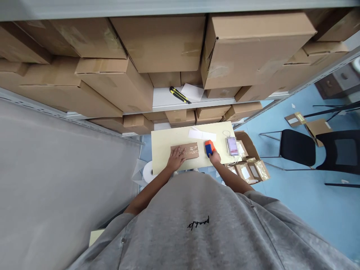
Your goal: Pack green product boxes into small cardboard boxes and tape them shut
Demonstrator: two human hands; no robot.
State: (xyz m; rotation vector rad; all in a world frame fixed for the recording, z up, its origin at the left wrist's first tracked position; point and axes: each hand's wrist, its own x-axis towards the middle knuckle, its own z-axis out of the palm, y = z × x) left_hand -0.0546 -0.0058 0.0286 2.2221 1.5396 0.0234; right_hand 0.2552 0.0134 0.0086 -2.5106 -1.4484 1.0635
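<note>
My left hand (176, 159) lies on the left part of a small, flat cardboard box (192, 150), its fingers stretched out. Shiny clear tape runs along the top of that box, which rests on a pale yellow table (163, 137). In my right hand (215, 157) is an orange and blue handheld tool (209, 147), just right of the box and apart from it; its exact kind is unclear. White paper slips (201, 134) lie behind the box. A phone-like device (232, 146) with a blurred screen sits at the table's right end.
Cardboard boxes (160, 41) fill the shelves ahead; a yellow and black utility knife (180, 95) lies on one shelf. Right of the table, a large carton (247, 144) holds several taped parcels. A black chair (298, 147) stands farther right. A white roll (148, 172) is at left.
</note>
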